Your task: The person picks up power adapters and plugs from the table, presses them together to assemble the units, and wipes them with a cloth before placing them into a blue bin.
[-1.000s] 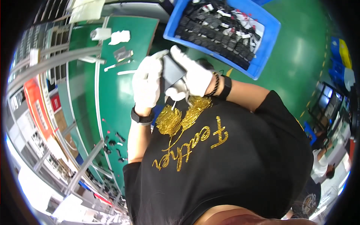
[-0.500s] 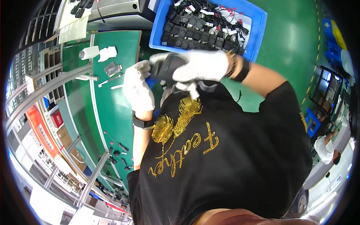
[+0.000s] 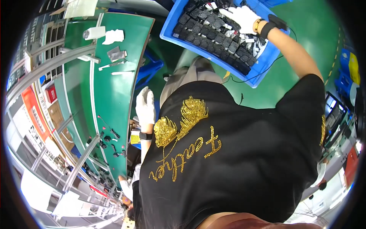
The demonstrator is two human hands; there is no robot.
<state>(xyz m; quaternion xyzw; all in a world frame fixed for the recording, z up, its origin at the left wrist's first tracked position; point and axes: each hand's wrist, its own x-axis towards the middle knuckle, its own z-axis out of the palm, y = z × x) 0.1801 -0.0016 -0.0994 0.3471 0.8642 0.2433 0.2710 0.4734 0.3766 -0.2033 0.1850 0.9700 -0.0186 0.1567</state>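
Observation:
My right hand, in a white glove, reaches over the far side of a blue bin. Its fingers are stretched out above black cables with white tags, and I see nothing gripped in them. Rows of square black devices lie in the bin, in front of that hand. My left hand, also gloved in white, hangs beside the right edge of the green table. Its fingers point away from me, loosely extended, with nothing in them.
On the table lie a white bottle, a crumpled white tissue, grey flat pieces and small black cabled parts. Metal rails cross the left. A blue stool stands between table and bin. Another person's sleeve shows at lower left.
Both hands were together around a black device; they have parted. My right hand moved out over the bin, and my left lowered beside the table. The device is no longer between them.

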